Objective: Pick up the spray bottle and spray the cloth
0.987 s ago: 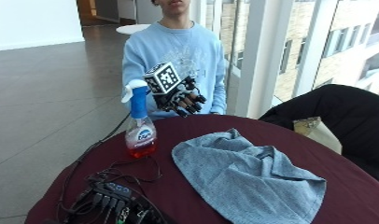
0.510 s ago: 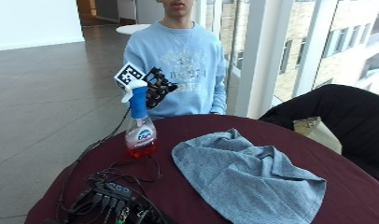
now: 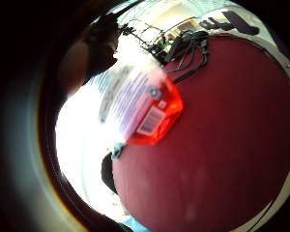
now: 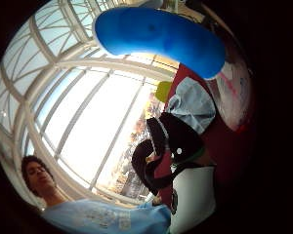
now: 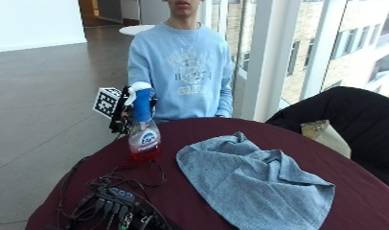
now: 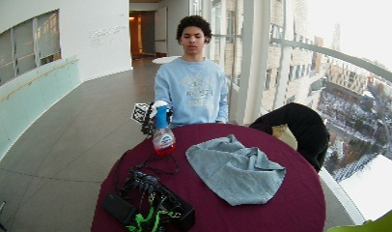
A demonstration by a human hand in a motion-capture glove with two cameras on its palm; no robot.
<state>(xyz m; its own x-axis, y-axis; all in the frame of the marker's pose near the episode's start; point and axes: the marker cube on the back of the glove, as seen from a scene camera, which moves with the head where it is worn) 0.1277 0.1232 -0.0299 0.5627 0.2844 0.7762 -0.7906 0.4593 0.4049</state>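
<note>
A spray bottle with red liquid, a blue neck and a white top stands on the dark red round table, at its far left edge. My gloved right hand is at the bottle's neck from behind, with black fingers showing on both sides of it, curled round. The bottle's label and its blue spray head sit close to the palm. A crumpled grey-blue cloth lies on the table to the right of the bottle, apart from it.
A bundle of black cables and a box lies at the table's near left. A chair draped with a black jacket stands at the far right. The person stands behind the table's far edge.
My hand has come down and to the left from chest height to the bottle's neck. The bottle and the cloth have stayed where they were.
</note>
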